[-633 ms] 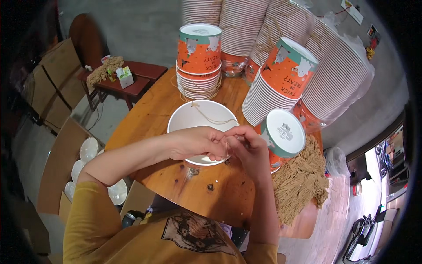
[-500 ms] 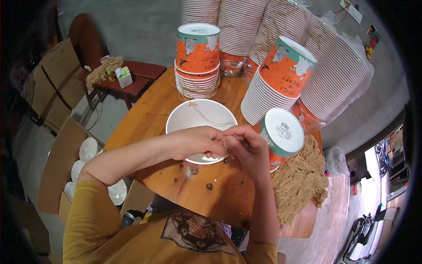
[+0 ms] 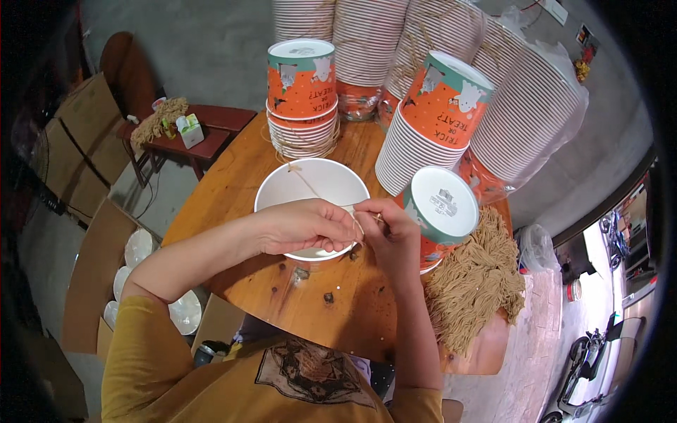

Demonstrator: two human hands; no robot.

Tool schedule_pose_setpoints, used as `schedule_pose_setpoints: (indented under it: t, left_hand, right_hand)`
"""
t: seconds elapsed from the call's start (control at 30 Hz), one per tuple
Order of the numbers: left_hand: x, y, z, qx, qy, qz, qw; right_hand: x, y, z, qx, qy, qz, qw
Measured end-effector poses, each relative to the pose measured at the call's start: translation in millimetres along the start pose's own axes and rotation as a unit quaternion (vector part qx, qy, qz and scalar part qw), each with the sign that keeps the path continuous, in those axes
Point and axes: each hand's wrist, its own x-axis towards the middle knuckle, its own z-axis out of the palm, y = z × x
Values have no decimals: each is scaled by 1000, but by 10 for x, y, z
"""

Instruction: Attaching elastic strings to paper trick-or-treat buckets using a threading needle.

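Note:
A white paper bucket [image 3: 315, 178] stands with its mouth up on the table in front of me. Thin tan twine [image 3: 305, 180] comes through its far rim and stretches across the opening toward my hands. Over the near right part of the rim, my left hand [image 3: 310, 224] pinches a loop of this twine. My right hand [image 3: 392, 229] is closed on the same twine, its fingertips close to those of the left. The exact crossing of the strands between the fingers is too small to make out.
An upside-down orange bucket [image 3: 443, 204] and a heap of tan twine [image 3: 472, 282] lie right of my hands. Bucket stacks [image 3: 431, 120] [image 3: 302, 92] rise behind, beside plastic-wrapped stacks [image 3: 532, 106]. Left of the wooden table [image 3: 317, 310], a cardboard box [image 3: 92, 282] holds white buckets.
The view has shifted slightly. My left fingers have turned and loosened from a tight curl into a pinch, and a twine loop now shows between the hands. The twine inside the bucket is straighter.

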Motion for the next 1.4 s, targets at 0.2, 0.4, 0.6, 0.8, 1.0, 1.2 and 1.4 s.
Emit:
schedule_pose_setpoints:
  t: [0.2, 0.4, 0.6, 0.8, 1.0, 1.2, 1.4]
  left_hand:
    - [-14, 56, 102, -36, 64, -19, 997]
    - [23, 32, 90, -36, 76, -18, 996]
    - [46, 35, 121, -18, 66, -17, 998]
    - [68, 20, 119, 6, 49, -11, 999]
    - [86, 75, 157, 112, 16, -3, 994]
    - [97, 71, 72, 247, -39, 28, 968]
    - [78, 79, 123, 264, -20, 22, 964]
  right_hand:
    - [-138, 71, -107, -20, 41, -42, 998]
    - [-307, -160, -66, -171, 36, -54, 983]
    - [-351, -173, -16, -191, 96, -64, 975]
    - [-400, -59, -25, -32, 80, 89, 992]
    - [-386, -122, -22, 105, 56, 142, 983]
    - [-383, -33, -39, 117, 42, 124, 984]
    - [-373, 0, -45, 122, 45, 111, 985]
